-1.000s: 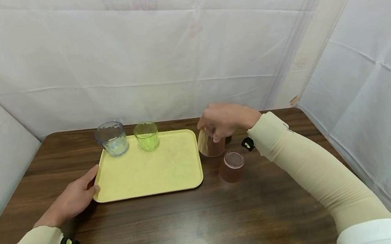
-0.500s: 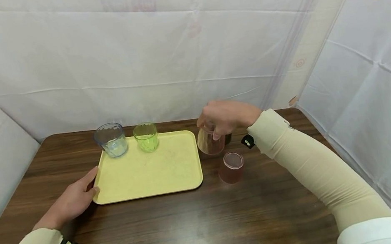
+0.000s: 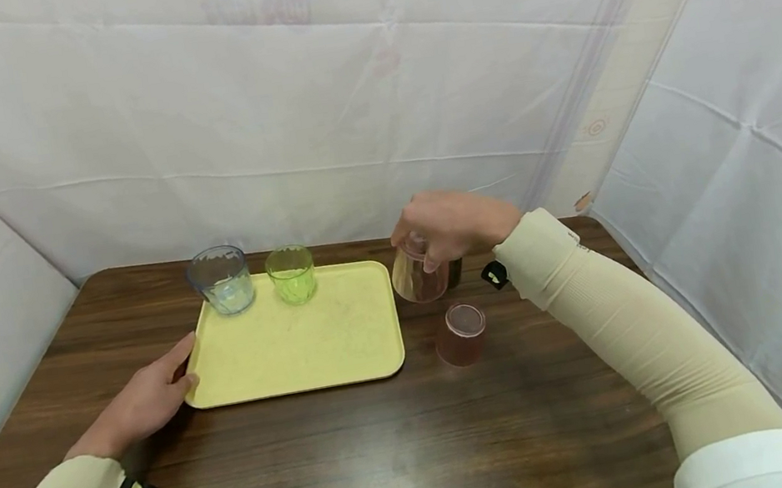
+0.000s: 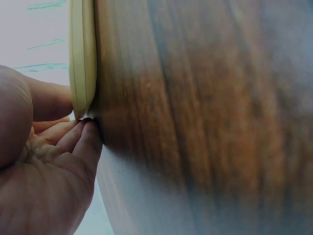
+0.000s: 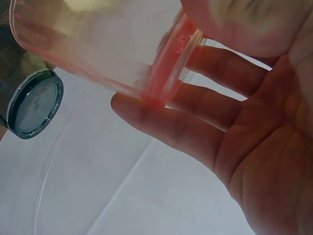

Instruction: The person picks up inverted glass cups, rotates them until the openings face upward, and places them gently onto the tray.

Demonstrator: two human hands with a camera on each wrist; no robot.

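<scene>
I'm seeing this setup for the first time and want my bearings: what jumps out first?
The yellow tray in the middle of the dark wooden table stands out, with a clear cup and a green cup upright along its far edge. Just right of it, the right hand holds a pinkish cup tilted above the table, another pink cup upside down nearby. The left hand touches the tray's near-left corner.
</scene>
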